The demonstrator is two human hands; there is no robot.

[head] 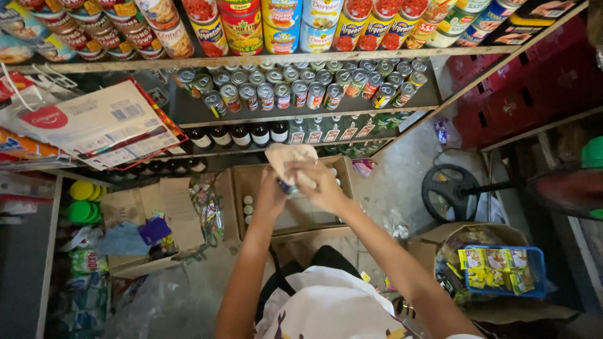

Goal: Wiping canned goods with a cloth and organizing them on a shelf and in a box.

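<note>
Overhead, both hands meet above the open cardboard box (251,188) on the floor, in front of the shelves. Left hand (271,191) is wrapped round a small can (290,188), fingers closed on its side, apparently to steady it. Right hand (321,185) presses a beige cloth (290,157) against the can's top, fingers clenched in the fabric; looks like wiping grip. Can mostly hidden by cloth and fingers, only a blue sliver shows.

Box beneath holds a few more small cans (248,209) along its left wall, tops up, likely kept there within easy reach. Just above, the lowest shelf carries dark bottles (239,135) in a row near its front edge; the middle shelf (301,114) has small tins packed tight, the top shelf large tins (282,28) with labels facing out.

Left of the box, a flattened carton (169,210) with odds and ends. Right side: black fan base (451,191) on the floor, blue basket (502,273) with yellow sachets near the right edge.
</note>
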